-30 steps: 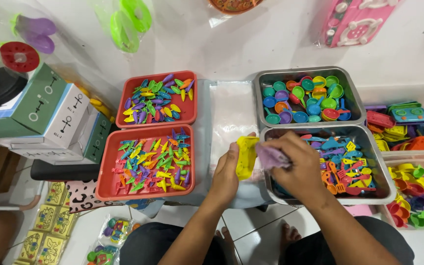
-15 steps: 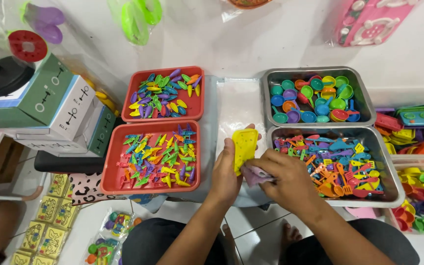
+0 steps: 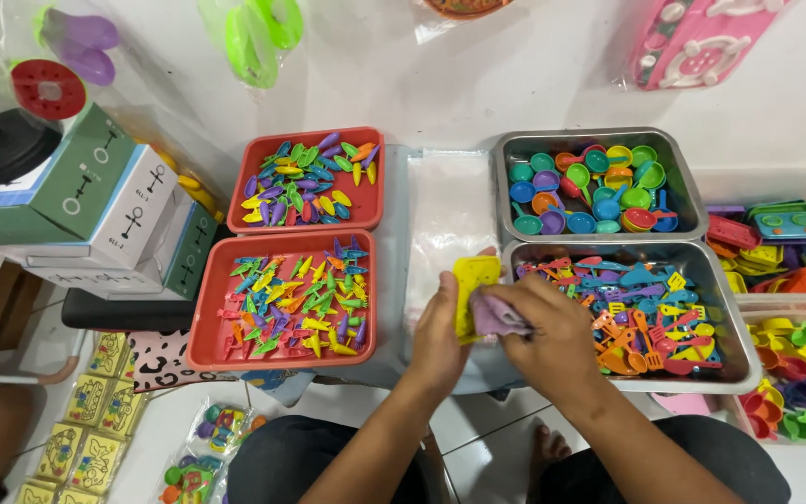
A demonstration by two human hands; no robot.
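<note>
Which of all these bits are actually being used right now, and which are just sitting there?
In hand:
left hand holding the yellow toy piece
right hand holding the purple piece

Lying about:
red trays
metal trays
stacked boxes
clear bags

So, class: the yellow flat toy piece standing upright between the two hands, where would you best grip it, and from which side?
Grip the yellow piece by its bare upper half, pinching its two flat faces from above. It stands on edge, and the left hand and the right hand, with a lilac piece, already crowd its lower part, so probably only the top is free.
</note>
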